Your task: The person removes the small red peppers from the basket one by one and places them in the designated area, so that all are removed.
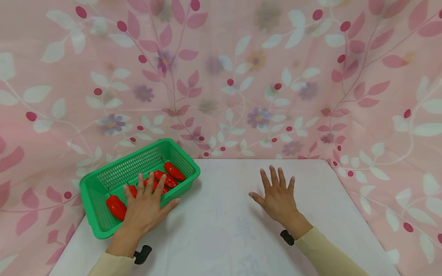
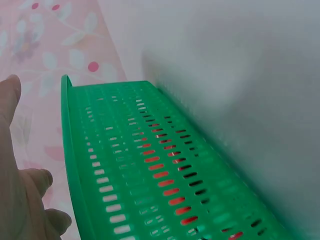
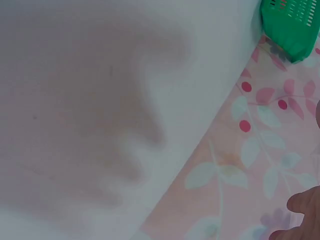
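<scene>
Red peppers [image 1: 174,171]: inside green basket [image 1: 121,173], left on white table [image 1: 221,211]. Left hand [image 1: 145,209]: spread, grasping nothing, across basket's near side. Right hand [image 1: 279,200]: likewise, well apart. Judged risk: basket tipping, should left hand press its near rim. Floral cloth [image 1: 221,57] behind; left hand partly hides peppers.

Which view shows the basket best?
The head view: most of the basket shows, with peppers inside. The left wrist view gives a slotted side up close; the right wrist view, only one end, top right.
</scene>
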A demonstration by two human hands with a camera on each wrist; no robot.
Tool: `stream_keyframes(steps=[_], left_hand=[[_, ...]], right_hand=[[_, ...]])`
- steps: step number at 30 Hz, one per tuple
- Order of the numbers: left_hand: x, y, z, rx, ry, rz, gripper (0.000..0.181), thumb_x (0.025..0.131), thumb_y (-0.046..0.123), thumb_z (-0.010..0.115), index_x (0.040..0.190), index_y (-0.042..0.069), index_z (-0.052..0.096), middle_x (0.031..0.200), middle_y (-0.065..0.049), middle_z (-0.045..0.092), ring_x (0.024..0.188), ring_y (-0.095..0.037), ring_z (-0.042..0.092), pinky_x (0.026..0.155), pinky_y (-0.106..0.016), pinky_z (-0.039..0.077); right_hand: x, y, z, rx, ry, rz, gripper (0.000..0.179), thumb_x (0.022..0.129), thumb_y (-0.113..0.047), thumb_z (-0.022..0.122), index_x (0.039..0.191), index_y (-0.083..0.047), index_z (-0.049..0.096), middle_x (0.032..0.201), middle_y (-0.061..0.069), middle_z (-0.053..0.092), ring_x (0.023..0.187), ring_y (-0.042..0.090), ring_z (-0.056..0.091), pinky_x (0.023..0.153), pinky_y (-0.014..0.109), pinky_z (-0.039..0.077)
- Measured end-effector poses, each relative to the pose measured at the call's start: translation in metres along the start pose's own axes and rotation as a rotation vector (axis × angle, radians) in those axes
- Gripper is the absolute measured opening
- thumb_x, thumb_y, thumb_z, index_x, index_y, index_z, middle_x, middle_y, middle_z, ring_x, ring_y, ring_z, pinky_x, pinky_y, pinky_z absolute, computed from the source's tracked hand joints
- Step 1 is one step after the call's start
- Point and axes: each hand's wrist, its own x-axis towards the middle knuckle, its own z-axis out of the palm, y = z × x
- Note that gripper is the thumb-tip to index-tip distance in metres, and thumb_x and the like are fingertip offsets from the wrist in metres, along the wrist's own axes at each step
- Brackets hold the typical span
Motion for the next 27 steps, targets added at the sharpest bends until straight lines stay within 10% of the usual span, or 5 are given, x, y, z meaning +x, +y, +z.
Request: stream_keyframes(steps=[12,27], left_hand=[[-0.027,-0.037,-0.014,-0.044,0.013,-0.118,0.097,0.101,0.076,0.042,0.17,0.013,0.017,0.172,-0.033,0.01,0.157,-0.057,-0.015,0.11,-0.088,-0.015],[-0.072,-0.095,-0.013,-0.173,-0.019,-0.403,0.119,0.103,0.072,0.043,0.153,-0.027,0.0,0.157,-0.054,-0.011,0.146,-0.073,-0.012,0.116,-0.085,-0.004]], right_hand=[[0.046,-0.047,0.01,0.048,-0.042,-0.133,0.092,0.101,-0.071,0.052,0.168,-0.014,0.028,0.175,0.021,0.02,0.162,0.046,0.013,0.122,0.08,0.01],[0.115,-0.156,0.037,-0.023,-0.158,-0.356,0.087,0.104,-0.073,0.038,0.17,-0.018,0.025,0.175,0.012,0.023,0.163,0.038,0.02,0.125,0.073,0.022]])
